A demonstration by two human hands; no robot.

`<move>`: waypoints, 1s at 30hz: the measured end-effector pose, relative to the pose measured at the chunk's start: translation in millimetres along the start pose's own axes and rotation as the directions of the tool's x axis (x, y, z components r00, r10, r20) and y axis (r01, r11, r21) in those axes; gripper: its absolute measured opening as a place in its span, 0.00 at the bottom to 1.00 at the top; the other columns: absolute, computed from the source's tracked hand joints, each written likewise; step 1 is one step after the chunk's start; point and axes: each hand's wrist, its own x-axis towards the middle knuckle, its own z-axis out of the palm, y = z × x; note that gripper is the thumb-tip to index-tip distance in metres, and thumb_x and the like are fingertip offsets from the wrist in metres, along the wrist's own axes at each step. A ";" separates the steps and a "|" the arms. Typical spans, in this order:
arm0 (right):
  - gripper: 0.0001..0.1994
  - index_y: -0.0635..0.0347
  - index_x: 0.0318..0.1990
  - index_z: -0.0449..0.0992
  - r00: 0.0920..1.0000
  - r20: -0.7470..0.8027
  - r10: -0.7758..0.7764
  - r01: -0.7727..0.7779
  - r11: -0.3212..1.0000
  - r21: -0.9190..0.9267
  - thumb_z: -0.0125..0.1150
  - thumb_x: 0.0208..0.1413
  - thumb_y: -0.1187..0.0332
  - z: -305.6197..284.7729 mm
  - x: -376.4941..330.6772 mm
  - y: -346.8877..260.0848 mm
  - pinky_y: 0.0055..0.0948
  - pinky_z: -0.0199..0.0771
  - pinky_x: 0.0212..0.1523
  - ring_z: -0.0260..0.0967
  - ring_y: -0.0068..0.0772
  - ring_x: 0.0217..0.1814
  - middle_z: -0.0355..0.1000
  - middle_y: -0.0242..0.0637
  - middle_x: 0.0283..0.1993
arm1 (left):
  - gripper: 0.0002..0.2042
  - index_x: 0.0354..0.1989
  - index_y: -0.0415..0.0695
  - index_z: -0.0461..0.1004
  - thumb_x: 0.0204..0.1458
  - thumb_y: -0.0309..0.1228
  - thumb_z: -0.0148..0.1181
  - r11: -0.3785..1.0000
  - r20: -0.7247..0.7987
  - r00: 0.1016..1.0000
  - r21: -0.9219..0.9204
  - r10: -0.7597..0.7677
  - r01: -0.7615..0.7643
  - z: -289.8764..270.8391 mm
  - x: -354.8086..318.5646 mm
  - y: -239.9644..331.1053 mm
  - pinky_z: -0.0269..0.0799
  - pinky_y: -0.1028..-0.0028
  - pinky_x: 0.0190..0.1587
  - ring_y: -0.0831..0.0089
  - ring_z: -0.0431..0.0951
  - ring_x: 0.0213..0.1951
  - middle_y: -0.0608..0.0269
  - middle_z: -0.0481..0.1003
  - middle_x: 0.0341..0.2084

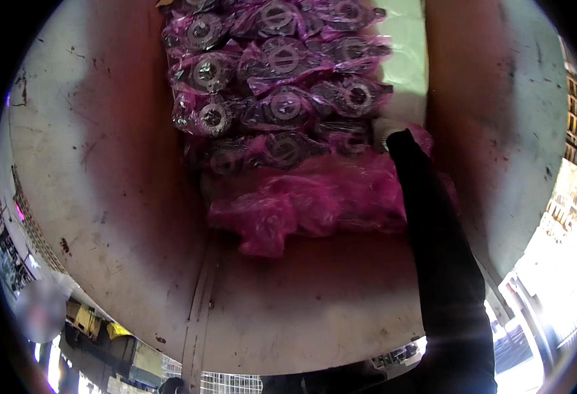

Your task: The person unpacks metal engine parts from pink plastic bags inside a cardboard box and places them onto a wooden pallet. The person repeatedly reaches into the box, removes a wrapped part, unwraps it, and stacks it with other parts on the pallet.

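One arm was all I could make out — my right, in a black sleeve point(443, 262), reached from the lower edge down into a big, scuffed white-walled box point(104, 164), and its hand point(388, 129), in what looked like a pale glove, was at the edge of the pink plastic bags point(282, 105). Whether that hand was spread or pinching a bag I could not tell, since the sleeve and the bags hid most of it, and my left hand was out of view. Stacked in rows at the bottom of the box lay the bags, each holding a round metal part — with loose crumpled pink plastic point(301, 203) heaped just in front of them.
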 end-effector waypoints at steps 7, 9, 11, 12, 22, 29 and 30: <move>0.39 0.57 0.67 0.66 0.977 -0.176 -0.125 0.114 0.991 -0.069 0.64 0.40 0.69 15.2 -1.5 5.1 0.41 0.60 0.71 0.54 0.52 0.74 0.61 0.51 0.70 | 0.10 0.42 0.33 0.79 0.62 0.29 0.59 0.991 0.010 0.998 0.114 0.069 -0.070 1.6 5.5 2.7 0.78 0.65 0.45 0.61 0.80 0.40 0.52 0.79 0.37; 0.36 0.58 0.66 0.66 0.897 -0.415 -0.152 0.176 0.984 0.021 0.62 0.42 0.71 23.2 -16.0 4.6 0.39 0.63 0.68 0.58 0.52 0.70 0.63 0.54 0.66 | 0.09 0.41 0.32 0.79 0.62 0.28 0.59 0.973 0.056 0.978 0.096 0.203 -0.208 -4.7 9.2 -2.8 0.78 0.65 0.45 0.60 0.79 0.40 0.51 0.78 0.38; 0.31 0.61 0.64 0.68 0.811 -0.576 -0.103 0.292 0.925 0.244 0.58 0.47 0.70 30.4 -38.9 0.4 0.38 0.65 0.64 0.63 0.52 0.65 0.67 0.56 0.61 | 0.10 0.44 0.32 0.78 0.60 0.27 0.61 1.000 0.078 0.997 0.009 -0.001 0.001 -9.1 8.8 6.1 0.77 0.65 0.48 0.60 0.79 0.42 0.51 0.78 0.40; 0.28 0.62 0.61 0.69 0.770 -0.637 -0.051 0.375 0.843 0.386 0.55 0.49 0.70 52.9 -43.6 8.3 0.38 0.66 0.62 0.64 0.52 0.63 0.68 0.57 0.57 | 0.10 0.45 0.32 0.78 0.60 0.26 0.62 0.993 0.105 0.993 -0.094 -0.054 0.064 -7.4 11.2 2.6 0.77 0.66 0.49 0.61 0.79 0.43 0.51 0.78 0.41; 0.18 0.73 0.49 0.71 1.000 -0.007 -0.001 0.004 0.909 0.416 0.57 0.55 0.67 -48.7 -237.9 -44.9 0.47 0.71 0.55 0.73 0.60 0.56 0.75 0.65 0.50 | 0.07 0.38 0.34 0.79 0.53 0.23 0.60 0.972 -0.015 0.979 -0.119 0.204 -0.205 3.6 3.6 -5.4 0.77 0.65 0.44 0.56 0.81 0.40 0.50 0.80 0.35; 0.17 0.63 0.52 0.69 0.942 -0.310 -0.129 0.286 0.792 0.539 0.55 0.60 0.63 -72.7 -446.5 -78.7 0.54 0.70 0.53 0.71 0.67 0.55 0.75 0.63 0.49 | 0.20 0.52 0.42 0.73 0.52 0.39 0.63 0.907 -0.204 0.887 0.175 0.414 -0.383 -2.8 -8.9 4.8 0.74 0.56 0.48 0.51 0.77 0.44 0.50 0.76 0.41; 0.21 0.65 0.52 0.69 0.921 -0.373 -0.110 0.312 0.782 0.540 0.60 0.56 0.60 -81.5 -477.0 -91.5 0.56 0.71 0.51 0.70 0.70 0.54 0.74 0.66 0.48 | 0.25 0.55 0.41 0.71 0.53 0.44 0.64 0.894 -0.184 0.889 0.256 0.419 -0.369 9.9 -23.0 4.7 0.71 0.53 0.52 0.50 0.75 0.49 0.46 0.74 0.47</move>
